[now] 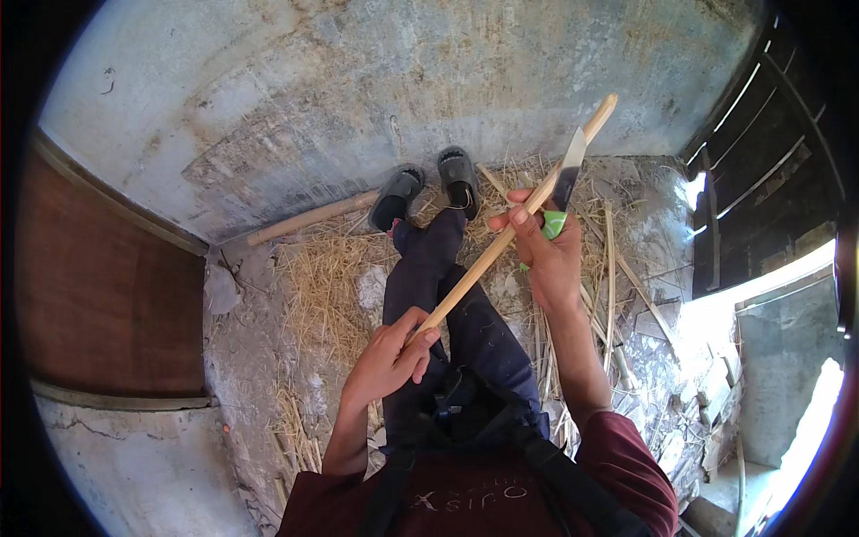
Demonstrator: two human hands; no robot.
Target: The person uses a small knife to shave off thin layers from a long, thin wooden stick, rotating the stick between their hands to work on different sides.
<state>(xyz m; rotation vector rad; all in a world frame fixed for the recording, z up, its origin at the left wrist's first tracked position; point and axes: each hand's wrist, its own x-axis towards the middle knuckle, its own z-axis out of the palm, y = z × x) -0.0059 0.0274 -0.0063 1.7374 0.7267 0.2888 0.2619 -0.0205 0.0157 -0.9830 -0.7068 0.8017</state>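
Left hand [380, 362]: we see it reach up from the lower left, back turned upward, wrist slightly bent; its fingers are curled tight around the lower end of the stick, thumb lying along the near side.

Right hand [552, 268]: we find it higher and farther out, forearm leaning up and inward; its fingers are clamped on the knife, with the thumb pressed over the stick and fingertips showing past the far side.

Stick [480, 268]: we follow this pale, peeled length of wood slantwise from the left fingers, through the right fingers, to a tapered tip well beyond them.

Knife [566, 179]: we see its green handle within the right fingers and its blade pointing up beyond them, alongside the stick; whether the edge bites the wood, we cannot tell.

Shoes [457, 168]: we spot the dark pair up and to the left of the right fingers.

Straw [327, 282]: we see it scattered on the floor below the fingers, much of it left of the left ones.
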